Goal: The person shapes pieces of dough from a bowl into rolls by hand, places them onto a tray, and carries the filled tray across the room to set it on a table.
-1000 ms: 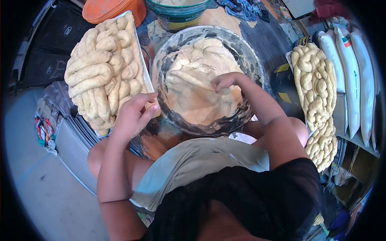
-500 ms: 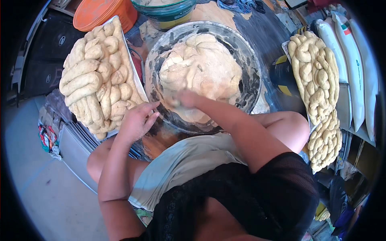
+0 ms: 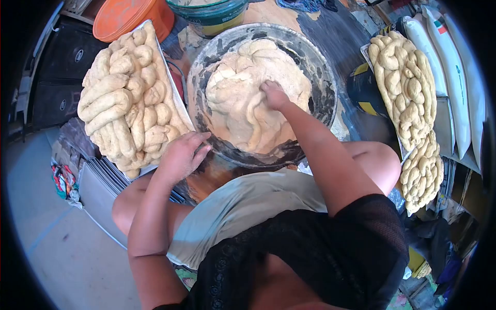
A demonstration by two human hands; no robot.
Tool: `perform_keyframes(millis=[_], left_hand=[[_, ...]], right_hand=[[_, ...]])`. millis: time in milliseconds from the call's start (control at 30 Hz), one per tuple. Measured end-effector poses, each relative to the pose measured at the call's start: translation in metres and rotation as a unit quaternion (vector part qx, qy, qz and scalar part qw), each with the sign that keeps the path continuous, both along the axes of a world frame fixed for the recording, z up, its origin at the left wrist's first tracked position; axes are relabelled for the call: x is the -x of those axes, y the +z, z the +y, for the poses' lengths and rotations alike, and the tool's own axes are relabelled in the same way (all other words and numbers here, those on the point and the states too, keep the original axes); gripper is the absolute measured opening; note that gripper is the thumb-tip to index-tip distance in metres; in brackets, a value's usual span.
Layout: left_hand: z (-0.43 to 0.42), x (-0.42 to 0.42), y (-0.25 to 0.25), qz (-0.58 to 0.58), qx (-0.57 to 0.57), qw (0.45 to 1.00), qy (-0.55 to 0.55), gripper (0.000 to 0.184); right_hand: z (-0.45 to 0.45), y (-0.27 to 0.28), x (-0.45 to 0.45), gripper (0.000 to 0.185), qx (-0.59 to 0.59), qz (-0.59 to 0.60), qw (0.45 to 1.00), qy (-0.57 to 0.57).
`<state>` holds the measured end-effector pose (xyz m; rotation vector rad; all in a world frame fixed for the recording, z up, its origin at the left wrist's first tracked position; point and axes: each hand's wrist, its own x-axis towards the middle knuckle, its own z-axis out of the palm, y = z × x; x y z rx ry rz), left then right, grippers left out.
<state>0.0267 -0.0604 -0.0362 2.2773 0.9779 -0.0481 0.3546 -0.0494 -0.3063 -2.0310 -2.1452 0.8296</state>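
A wide round basin (image 3: 329, 98) with a dark, smeared rim holds a large mass of pale, floury dough (image 3: 232, 93). My right hand (image 3: 275, 95) is on the dough right of its middle, fingers curled together at a raised fold; its fingertips are partly hidden in the dough. Near the basin's lower left rim, my left hand (image 3: 184, 155) hovers with thumb and fingers apart, holding nothing. Just beyond it lies a tray (image 3: 178, 101) heaped with thick braided dough (image 3: 126, 98).
An orange bucket (image 3: 121, 20) and a green tub (image 3: 212, 18) stand behind. To the right are more braided dough (image 3: 405, 88), a dark bucket (image 3: 364, 88) and white sacks (image 3: 454, 77). Stacked trays (image 3: 106, 191) lean at the lower left.
My right hand has swept from the right part of the dough to its lower left, then up to right of the middle. A ridge now runs down the dough. My left hand has barely moved.
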Motion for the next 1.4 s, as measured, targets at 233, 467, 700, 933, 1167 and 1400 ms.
perform_keyframes(millis=[233,467,700,933,1167,1400], left_hand=[[-0.004,0.005,0.001,0.02,0.009,1.0,-0.013,0.03],[-0.01,0.009,-0.011,-0.016,-0.004,0.999,-0.035,0.03],[-0.018,0.013,-0.008,0.006,0.023,0.999,-0.041,0.031],[-0.016,0.021,0.0,-0.003,0.056,0.998,-0.011,0.032],[-0.011,0.017,-0.008,-0.002,0.051,0.998,-0.022,0.032],[-0.007,0.012,-0.008,0.02,0.05,0.998,-0.03,0.032]], right_hand=[[-0.023,0.002,-0.05,0.046,-0.078,-0.031,0.996,-0.029],[-0.021,-0.02,-0.035,0.045,-0.065,0.058,0.996,0.006],[0.007,-0.005,-0.061,0.036,0.082,0.269,0.956,-0.085],[0.019,0.113,-0.084,0.025,0.204,0.306,0.93,-0.01],[0.022,0.016,-0.045,0.04,-0.172,0.162,0.929,-0.285],[-0.128,-0.04,0.011,0.072,-0.043,-0.039,0.99,-0.129]])
